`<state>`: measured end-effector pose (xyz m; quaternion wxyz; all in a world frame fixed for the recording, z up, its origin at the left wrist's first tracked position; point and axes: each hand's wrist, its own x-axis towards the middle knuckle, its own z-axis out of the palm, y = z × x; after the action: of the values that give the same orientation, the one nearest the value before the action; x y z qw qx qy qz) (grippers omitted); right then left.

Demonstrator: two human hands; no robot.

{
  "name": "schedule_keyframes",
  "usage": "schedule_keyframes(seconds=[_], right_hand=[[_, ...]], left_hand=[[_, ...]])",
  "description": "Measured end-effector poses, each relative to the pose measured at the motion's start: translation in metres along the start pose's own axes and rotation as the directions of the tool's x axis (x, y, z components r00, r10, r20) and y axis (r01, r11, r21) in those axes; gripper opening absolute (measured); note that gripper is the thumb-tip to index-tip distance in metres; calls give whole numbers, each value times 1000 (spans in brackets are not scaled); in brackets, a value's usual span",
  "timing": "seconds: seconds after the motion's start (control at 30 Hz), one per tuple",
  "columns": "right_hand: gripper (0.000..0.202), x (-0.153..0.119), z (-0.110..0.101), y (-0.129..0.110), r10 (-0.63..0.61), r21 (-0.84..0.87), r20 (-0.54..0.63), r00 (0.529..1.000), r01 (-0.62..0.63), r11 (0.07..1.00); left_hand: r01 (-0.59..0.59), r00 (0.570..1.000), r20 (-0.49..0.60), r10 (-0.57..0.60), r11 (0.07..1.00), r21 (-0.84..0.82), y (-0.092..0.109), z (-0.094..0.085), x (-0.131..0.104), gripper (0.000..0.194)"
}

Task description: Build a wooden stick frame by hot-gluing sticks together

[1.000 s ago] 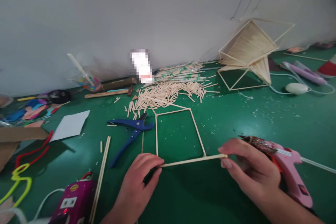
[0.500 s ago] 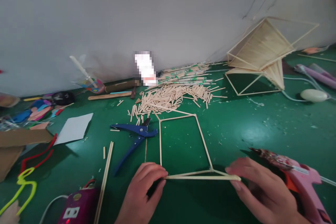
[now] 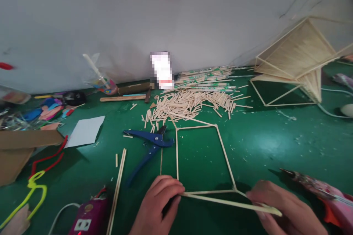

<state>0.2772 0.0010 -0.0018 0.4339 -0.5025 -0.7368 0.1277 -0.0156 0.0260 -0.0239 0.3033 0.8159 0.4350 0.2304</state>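
A four-sided frame of thin wooden sticks (image 3: 177, 154) stands on the green table, with more sticks running from its corners. My left hand (image 3: 160, 205) is closed in a pinch around the frame's near left corner, hiding the joint. My right hand (image 3: 285, 205) has its fingers closed on a loose-looking near stick (image 3: 220, 199), whose whitish right end pokes out past them. That stick slants toward me from the left corner. Left of the frame lies a blue cutter (image 3: 154, 139). Close to my right hand is a pink glue gun (image 3: 322, 192), partly cut off by the view.
Behind the frame spreads a heap of short cut sticks (image 3: 190, 102), with wrapped stick bundles (image 3: 206, 77) and a lit phone (image 3: 162, 69). A large stick model (image 3: 306, 58) stands back right. At left are white paper (image 3: 86, 131), cardboard (image 3: 27, 139) and a purple power box (image 3: 89, 214).
The scene has shifted right in view as the camera turned left. My right hand has moved right and toward me, swinging the near stick's right end outward. My left hand keeps its pinch.
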Motion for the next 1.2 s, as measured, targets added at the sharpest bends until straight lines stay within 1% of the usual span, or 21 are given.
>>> schedule_keyframes(seconds=[0.07, 0.13, 0.3, 0.47, 0.53, 0.67, 0.77, 1.0, 1.2], right_hand=[[11, -1, 1, 2, -101, 23, 69, 992, 100, 995], [10, -3, 0, 5, -135, 7, 96, 986, 135, 991], [9, -4, 0, 4, -131, -51, 93, 987, 136, 989], [12, -3, 4, 1, -99, 20, 62, 993, 98, 995], [14, -4, 6, 0, -89, 44, 46, 995, 86, 995], [20, -7, 11, -2, -76, 112, 30, 997, 72, 991], [23, -7, 14, -3, -64, 127, 24, 998, 60, 990], [22, -11, 18, -3, -50, 88, -34, 998, 53, 995], [19, -13, 19, -3, -59, 54, -38, 998, 61, 997]], left_hand=[[-8, 1000, -7, 8, 1000, -6, 0, 1, -1, 24], [-11, 1000, -8, 11, 1000, 5, 0, 2, -2, 24], [-49, 999, -3, 49, 997, 52, 0, 2, -4, 26], [-100, 995, 17, 98, 988, 122, -3, -2, -4, 29], [-114, 993, 9, 114, 983, 145, -5, -4, -5, 31], [-101, 994, -29, 107, 980, 173, -5, -9, -10, 29], [-108, 993, -33, 117, 975, 194, -5, -9, -13, 31], [-114, 992, -32, 126, 961, 251, -4, -5, -16, 31], [-110, 992, -23, 126, 932, 346, 3, -3, -23, 40]])
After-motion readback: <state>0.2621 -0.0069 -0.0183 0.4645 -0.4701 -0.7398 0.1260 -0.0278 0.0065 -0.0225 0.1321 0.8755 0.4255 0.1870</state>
